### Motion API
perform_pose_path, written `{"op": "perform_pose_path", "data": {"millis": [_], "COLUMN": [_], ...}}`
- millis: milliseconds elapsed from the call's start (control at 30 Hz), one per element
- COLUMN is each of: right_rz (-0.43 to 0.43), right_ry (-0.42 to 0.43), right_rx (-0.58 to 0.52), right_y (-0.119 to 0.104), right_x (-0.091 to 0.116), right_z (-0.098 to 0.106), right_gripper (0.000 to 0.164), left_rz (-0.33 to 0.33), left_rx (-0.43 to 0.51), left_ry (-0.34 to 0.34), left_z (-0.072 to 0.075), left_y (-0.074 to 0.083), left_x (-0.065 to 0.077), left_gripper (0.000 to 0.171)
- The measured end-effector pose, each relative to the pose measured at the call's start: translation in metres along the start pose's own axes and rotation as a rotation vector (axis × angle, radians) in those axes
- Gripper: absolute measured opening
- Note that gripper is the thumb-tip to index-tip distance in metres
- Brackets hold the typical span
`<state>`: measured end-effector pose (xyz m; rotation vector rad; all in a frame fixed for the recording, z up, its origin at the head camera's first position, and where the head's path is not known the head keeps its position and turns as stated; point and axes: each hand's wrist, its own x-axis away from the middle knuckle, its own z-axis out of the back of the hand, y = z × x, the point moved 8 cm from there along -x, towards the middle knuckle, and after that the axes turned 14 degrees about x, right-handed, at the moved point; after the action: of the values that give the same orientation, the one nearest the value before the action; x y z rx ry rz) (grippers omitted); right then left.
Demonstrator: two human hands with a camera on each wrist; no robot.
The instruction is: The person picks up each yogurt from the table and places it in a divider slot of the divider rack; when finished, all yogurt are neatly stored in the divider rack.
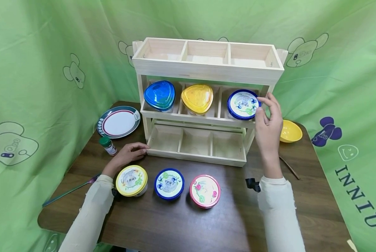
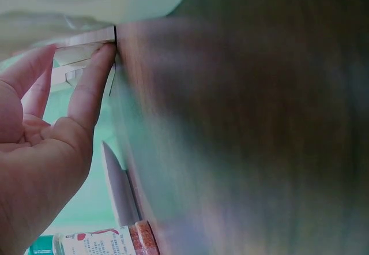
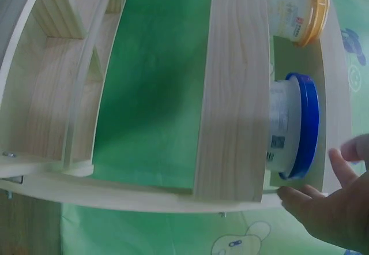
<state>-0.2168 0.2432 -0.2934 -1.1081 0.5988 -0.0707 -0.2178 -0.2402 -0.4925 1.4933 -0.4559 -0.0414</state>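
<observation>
My right hand (image 1: 269, 120) is at the round tub with a dark blue lid (image 1: 243, 104) in the right compartment of the middle tier of a wooden rack (image 1: 206, 71). In the right wrist view its fingers (image 3: 300, 200) are spread beside the blue lid (image 3: 308, 127), with a gap visible. My left hand (image 1: 129, 154) holds the bottom tier's left front corner, thumb and fingers at the wood (image 2: 86, 38). A blue-lidded tub (image 1: 160, 95) and a yellow-lidded tub (image 1: 197, 98) occupy the other middle compartments.
On the table stand tubs with yellow (image 1: 131, 180), blue (image 1: 169, 184) and pink (image 1: 205, 191) lids. A plate (image 1: 118, 121), a green-capped jar (image 1: 108, 146) and a slim fork-like utensil (image 1: 71, 189) lie left. A yellow bowl (image 1: 290, 131) and a brown stick (image 1: 289, 168) lie right.
</observation>
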Motion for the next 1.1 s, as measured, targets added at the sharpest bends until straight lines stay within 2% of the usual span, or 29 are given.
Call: {"op": "perform_pose_path", "data": {"millis": [267, 600, 767, 933, 1100], "right_rz": [0.043, 0.03, -0.059, -0.217, -0.315], "right_ry": [0.232, 0.311, 0.291, 0.19, 0.116], "right_rx": [-0.076, 0.008, 0.07, 0.121, 0.071], "right_y": [0.006, 0.032, 0.051, 0.075, 0.096], "right_x": [0.015, 0.05, 0.071, 0.106, 0.142], "right_z": [0.047, 0.088, 0.097, 0.094, 0.081], "right_gripper": [0.032, 0.033, 0.033, 0.032, 0.031], "left_rz": [0.001, -0.017, -0.016, 0.011, 0.008], "left_rx": [-0.001, -0.019, -0.02, -0.015, -0.012], "left_ry": [-0.008, -0.016, -0.008, 0.012, 0.014], "left_z": [-0.001, 0.0, 0.0, 0.002, 0.002], "left_y": [0.001, 0.003, 0.003, 0.001, -0.002], "left_x": [-0.001, 0.0, 0.0, 0.001, -0.001], "left_gripper": [0.039, 0.039, 0.039, 0.039, 0.04]}}
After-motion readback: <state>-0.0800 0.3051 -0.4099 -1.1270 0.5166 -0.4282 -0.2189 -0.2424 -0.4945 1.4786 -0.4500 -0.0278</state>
